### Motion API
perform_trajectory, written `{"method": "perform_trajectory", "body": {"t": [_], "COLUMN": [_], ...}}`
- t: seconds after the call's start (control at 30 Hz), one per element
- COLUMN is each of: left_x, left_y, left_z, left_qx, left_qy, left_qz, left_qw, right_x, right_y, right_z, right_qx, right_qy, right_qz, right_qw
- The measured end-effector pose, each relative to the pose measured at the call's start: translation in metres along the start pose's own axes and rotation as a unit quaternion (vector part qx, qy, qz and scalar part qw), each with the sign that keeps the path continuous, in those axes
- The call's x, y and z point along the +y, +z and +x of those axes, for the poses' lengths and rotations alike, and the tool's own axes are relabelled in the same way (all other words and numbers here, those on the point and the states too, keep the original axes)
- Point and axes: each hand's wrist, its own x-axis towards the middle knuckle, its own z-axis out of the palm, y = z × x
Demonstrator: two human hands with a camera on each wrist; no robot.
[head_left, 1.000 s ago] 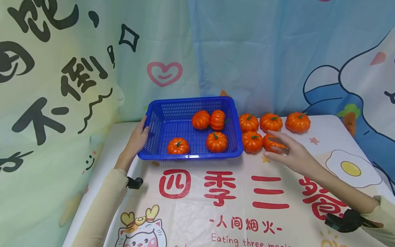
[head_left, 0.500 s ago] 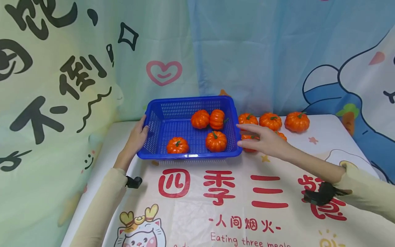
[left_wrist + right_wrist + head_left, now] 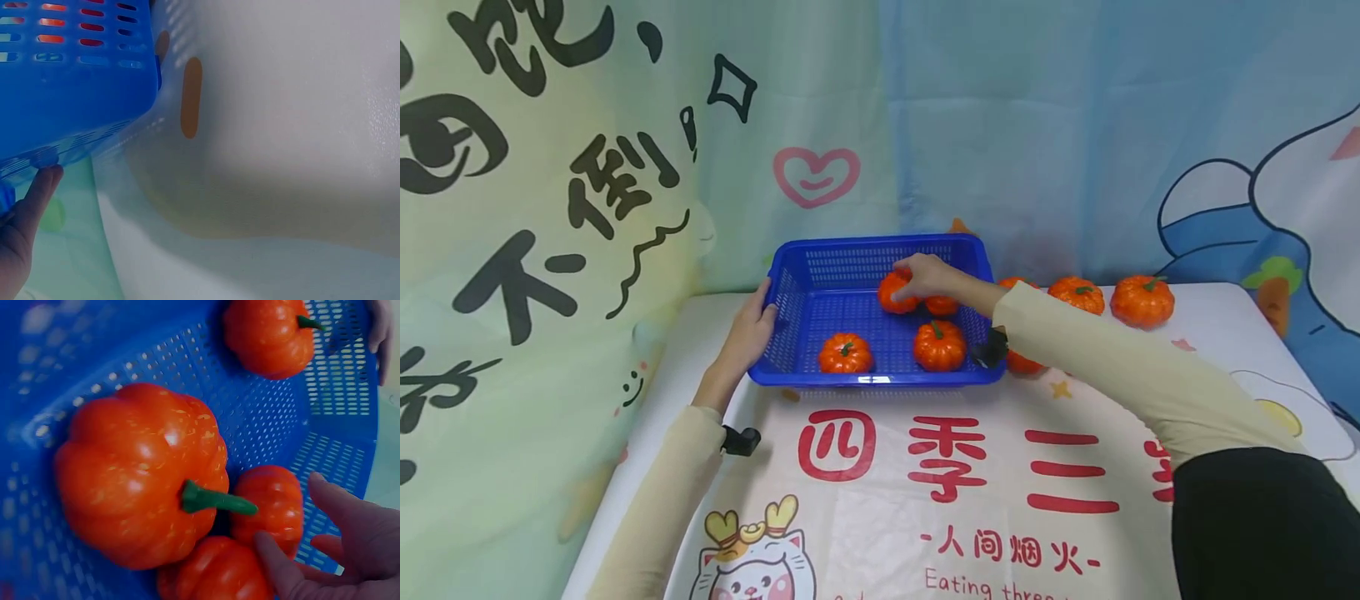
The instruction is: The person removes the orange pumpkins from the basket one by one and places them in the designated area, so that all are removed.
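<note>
A blue plastic basket [image 3: 820,380] holds several orange toy pumpkins. My left hand [image 3: 752,329] holds the basket's left side, thumb by the rim; in the left wrist view its finger [image 3: 39,194] touches the outer wall. My right hand [image 3: 928,277] reaches into the basket over the back pair, at the left one of these, a small pumpkin [image 3: 891,293]. In the right wrist view the fingers are spread, one overlapping the pumpkin [image 3: 272,500] and another beside it. A larger-looking pumpkin [image 3: 140,475] with a green stem fills the near part of that view.
Right of the basket, more pumpkins stand on the table, among them one at the far right [image 3: 1142,302] and its neighbour [image 3: 1077,293]. My right sleeve [image 3: 1097,350] partly hides others. A printed cloth [image 3: 955,450] covers the table, and a patterned curtain [image 3: 1000,125] hangs behind.
My right hand has moved left from the pumpkins outside the basket, across its right rim, to the back pumpkins inside. The left hand stays at the basket. The view has shifted slightly.
</note>
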Motion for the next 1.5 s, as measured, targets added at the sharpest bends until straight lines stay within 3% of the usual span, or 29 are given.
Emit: {"method": "perform_trajectory", "body": {"t": [0.3,0.53,1.0,1.17,1.33,1.5], "left_x": [0.004,0.002,0.0,0.002,0.0,-0.001], "left_y": [0.001,0.0,0.001,0.003,0.003,0.0], "left_z": [0.001,0.0,0.0,0.002,0.003,-0.001], "left_qx": [0.0,0.005,0.004,0.002,-0.001,-0.002], "left_qy": [-0.003,-0.002,-0.005,0.0,0.001,-0.001], "left_qz": [-0.001,0.003,0.002,0.0,0.003,0.001], "left_qw": [1.0,1.0,1.0,1.0,1.0,1.0], "right_x": [-0.004,-0.005,-0.005,0.0,-0.002,-0.011], "right_y": [0.008,0.011,0.009,0.007,0.008,0.008], "right_z": [0.019,0.021,0.021,0.018,-0.001,-0.059], "right_qx": [-0.005,0.0,0.001,0.006,0.034,0.071], "right_qy": [0.031,0.043,0.041,0.022,-0.04,-0.099], "right_qz": [-0.033,-0.005,-0.006,0.019,0.066,0.095], "right_qw": [0.999,0.9991,0.9991,0.9996,0.9964,0.9879]}}
